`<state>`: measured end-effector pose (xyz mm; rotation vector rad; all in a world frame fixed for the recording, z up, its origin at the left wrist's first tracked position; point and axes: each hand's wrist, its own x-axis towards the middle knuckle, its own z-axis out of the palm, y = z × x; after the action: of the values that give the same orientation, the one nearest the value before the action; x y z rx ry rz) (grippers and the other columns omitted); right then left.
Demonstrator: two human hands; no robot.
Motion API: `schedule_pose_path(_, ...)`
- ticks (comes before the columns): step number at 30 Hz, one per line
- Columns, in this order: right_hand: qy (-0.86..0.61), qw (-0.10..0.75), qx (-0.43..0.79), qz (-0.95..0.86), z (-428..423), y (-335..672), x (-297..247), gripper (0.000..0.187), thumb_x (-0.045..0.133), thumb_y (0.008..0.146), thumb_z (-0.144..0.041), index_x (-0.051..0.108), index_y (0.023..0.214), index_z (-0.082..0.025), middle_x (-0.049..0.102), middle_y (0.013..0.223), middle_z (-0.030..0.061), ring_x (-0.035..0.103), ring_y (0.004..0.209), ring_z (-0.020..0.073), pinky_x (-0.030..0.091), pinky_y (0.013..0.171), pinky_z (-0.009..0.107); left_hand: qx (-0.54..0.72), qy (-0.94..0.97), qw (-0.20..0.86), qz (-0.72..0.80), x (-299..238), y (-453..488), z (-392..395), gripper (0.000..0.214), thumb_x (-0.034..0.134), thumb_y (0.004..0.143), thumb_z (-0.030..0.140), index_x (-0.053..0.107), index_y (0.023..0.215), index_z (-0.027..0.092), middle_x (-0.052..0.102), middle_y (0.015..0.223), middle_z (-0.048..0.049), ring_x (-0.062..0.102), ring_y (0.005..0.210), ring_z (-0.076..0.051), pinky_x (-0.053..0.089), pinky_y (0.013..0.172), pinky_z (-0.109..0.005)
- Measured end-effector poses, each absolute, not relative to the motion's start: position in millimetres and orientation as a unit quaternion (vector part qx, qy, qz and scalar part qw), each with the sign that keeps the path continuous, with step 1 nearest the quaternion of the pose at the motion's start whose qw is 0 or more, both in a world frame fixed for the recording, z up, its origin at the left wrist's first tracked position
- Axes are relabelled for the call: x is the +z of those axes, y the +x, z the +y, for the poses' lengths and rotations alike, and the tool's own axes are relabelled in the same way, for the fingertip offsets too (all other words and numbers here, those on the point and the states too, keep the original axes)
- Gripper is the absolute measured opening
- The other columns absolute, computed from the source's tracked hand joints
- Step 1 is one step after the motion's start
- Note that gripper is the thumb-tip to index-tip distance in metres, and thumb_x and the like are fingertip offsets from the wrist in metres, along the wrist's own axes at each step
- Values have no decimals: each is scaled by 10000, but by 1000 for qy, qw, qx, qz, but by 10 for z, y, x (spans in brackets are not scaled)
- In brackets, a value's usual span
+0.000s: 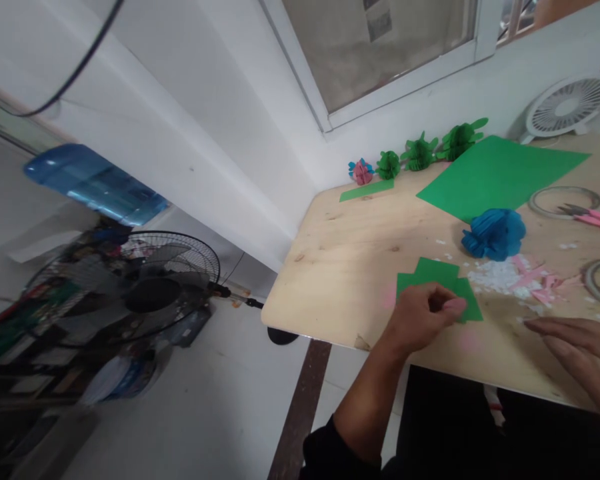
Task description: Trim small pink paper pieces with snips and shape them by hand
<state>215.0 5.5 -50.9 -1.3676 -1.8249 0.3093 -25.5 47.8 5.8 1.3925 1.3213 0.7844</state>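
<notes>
My left hand [423,317] rests on the wooden table [340,260] with its fingers curled, pinching the near edge of a small stack of green paper pieces [437,277]. My right hand [577,353] lies flat on the table near its front edge, fingers stretched out and holding nothing. A blue paper honeycomb ball [495,233] sits just beyond the green pieces, beside white and pink paper scraps [517,280].
A large green sheet [495,173] lies further back, with a green strip [366,191], a pink-and-blue paper ball [361,171] and three green paper balls [420,153] along the wall. Pink-handled scissors [593,217], tape rings, a small white fan [567,107]. A floor fan [155,287] stands left of the table.
</notes>
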Motion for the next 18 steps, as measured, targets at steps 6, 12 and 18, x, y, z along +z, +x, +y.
schedule_pose_path(6,-494,425,59,-756,155,2161,-311,259,464,888,-435,662,993,-305,703,1054,13,648,1024,189,499,959,349,277,476,723,417,307,-183,442,154,780,726,278,729,783,145,637,719,10,548,663,-86,436,669,-233)
schedule_pose_path(12,-438,442,4,-783,196,2137,-171,219,505,866,-356,661,996,-274,708,998,37,654,982,192,477,949,350,188,510,736,403,453,-65,461,88,719,809,234,720,801,146,588,661,38,496,611,-55,393,555,-174)
schedule_pose_path(18,-472,459,22,-753,140,2172,-112,180,542,839,-350,661,952,-276,708,1018,66,653,1012,213,488,930,371,166,522,731,406,492,29,444,102,683,840,202,672,757,143,520,560,62,451,523,-37,369,501,-149)
